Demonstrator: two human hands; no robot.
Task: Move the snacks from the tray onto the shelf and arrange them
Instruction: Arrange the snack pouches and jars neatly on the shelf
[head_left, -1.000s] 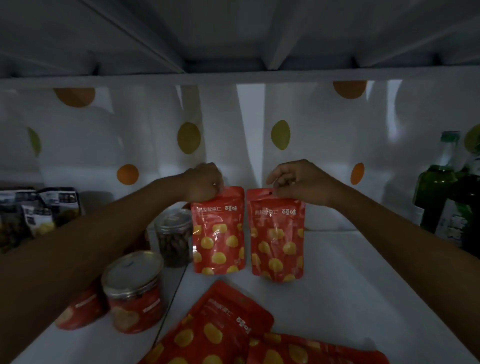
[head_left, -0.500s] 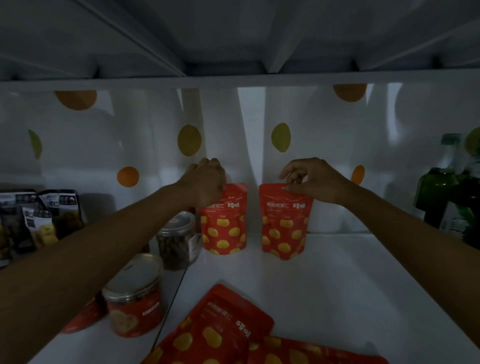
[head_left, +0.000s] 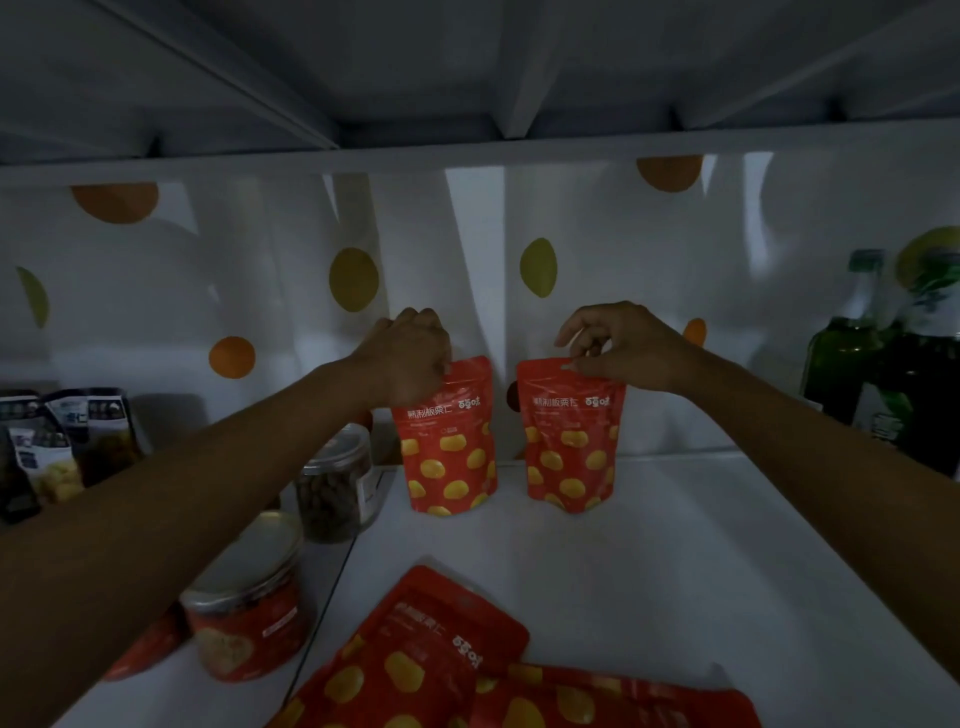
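Note:
Two red snack pouches with yellow spots stand upright side by side at the back of the white shelf (head_left: 675, 545). My left hand (head_left: 410, 356) grips the top edge of the left pouch (head_left: 449, 447). The top of the right pouch (head_left: 569, 441) is pinched between thumb and fingers of my right hand (head_left: 618, 345). Both pouches rest on the shelf close to the spotted curtain (head_left: 597, 270). Two more red pouches lie flat near the front edge, one (head_left: 415, 660) overlapping the other (head_left: 613, 701).
A red jar with a clear lid (head_left: 249, 597) and a clear jar of dark snacks (head_left: 335, 483) stand to the left. Dark snack bags (head_left: 67, 441) sit at far left. Green bottles (head_left: 883, 353) stand at far right. The upper shelf board (head_left: 467, 150) hangs low overhead.
Both hands carried the two pouches from mid-shelf to the back and set them upright near the curtain. Since half a second ago they barely moved.

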